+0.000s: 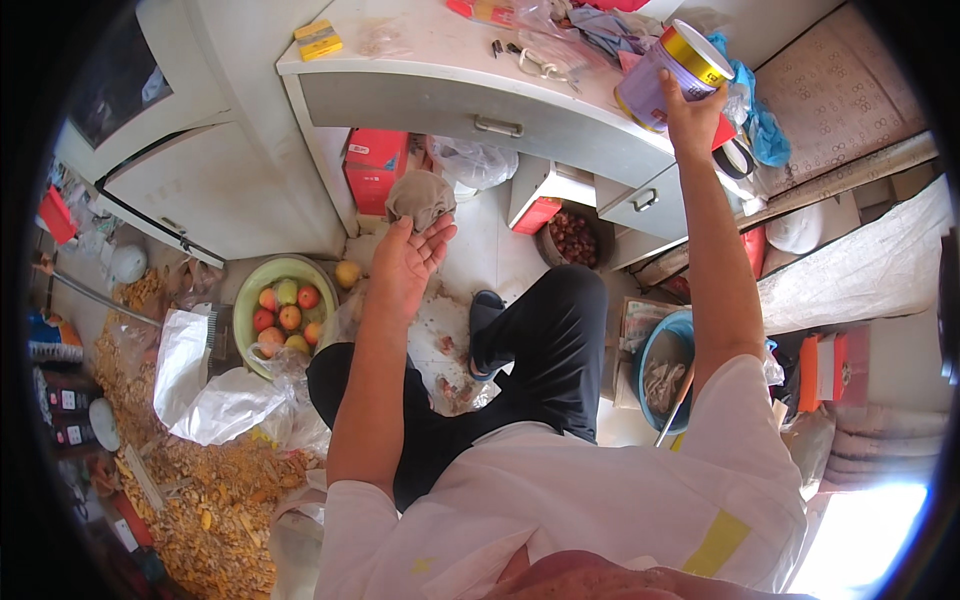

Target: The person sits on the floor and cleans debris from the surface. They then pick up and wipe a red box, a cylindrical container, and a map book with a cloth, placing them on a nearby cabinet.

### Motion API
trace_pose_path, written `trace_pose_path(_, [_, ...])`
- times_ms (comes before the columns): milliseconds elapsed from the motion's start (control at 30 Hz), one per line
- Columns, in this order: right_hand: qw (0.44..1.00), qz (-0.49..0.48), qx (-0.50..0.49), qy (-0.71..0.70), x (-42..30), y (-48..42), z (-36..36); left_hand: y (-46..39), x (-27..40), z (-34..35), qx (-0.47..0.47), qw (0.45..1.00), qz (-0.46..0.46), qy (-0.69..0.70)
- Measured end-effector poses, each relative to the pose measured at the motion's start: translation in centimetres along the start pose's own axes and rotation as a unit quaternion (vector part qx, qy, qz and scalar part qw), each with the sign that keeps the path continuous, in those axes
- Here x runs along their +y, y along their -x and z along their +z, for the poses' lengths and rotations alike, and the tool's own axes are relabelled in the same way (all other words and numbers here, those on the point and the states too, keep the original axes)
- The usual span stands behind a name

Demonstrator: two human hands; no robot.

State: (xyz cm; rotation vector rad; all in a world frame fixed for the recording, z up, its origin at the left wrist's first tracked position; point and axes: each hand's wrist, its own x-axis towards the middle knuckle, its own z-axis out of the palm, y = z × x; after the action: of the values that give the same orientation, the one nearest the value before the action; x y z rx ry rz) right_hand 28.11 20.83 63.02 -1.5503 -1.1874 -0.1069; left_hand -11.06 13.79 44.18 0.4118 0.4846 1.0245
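My left hand (412, 259) is palm up in front of the desk, holding a crumpled grey-brown cloth (421, 199) at the fingertips. My right hand (691, 118) grips a purple cylindrical tin (651, 84) with a gold band and a pale end. The tin tilts over the right part of the white desktop (439, 45), and I cannot tell whether it touches the surface. Plastic bags and cloths (600, 28) lie in a heap beside the tin, and a blue plastic bag (769, 131) hangs just right of it.
Below the desk sit red boxes (373, 176) and a pot of red onions (574, 236). A green basin (241, 311) of fruit is on the floor at left, near spread corn kernels (217, 517). A blue bucket (643, 367) stands by my right leg.
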Motion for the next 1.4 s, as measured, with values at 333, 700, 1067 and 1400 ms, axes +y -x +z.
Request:
trace_pose_path(333, [0.989, -0.077, 0.06, 0.109, -0.3, -0.6, -0.4, 0.0, -0.2, 0.2, -0.01, 1.0, -0.006, -0.029])
trace_pose_path(700, [0.94, -0.314, 0.017, 0.135, -5.8, 4.3, -0.5, 0.8, 0.5, 0.7, -0.008, 0.994, -0.01, -0.106])
trace_pose_path(1067, [0.879, -0.313, -0.216, 0.289, -1.7, -0.7, 9.8, 0.3, 0.1, 1.1, -0.017, 0.989, -0.014, -0.144])
trace_pose_path(1400, [0.864, -0.396, -0.086, 0.297, -5.4, -3.9, 7.7, 0.5, 0.5, 0.7, -0.031, 0.989, -0.001, -0.145])
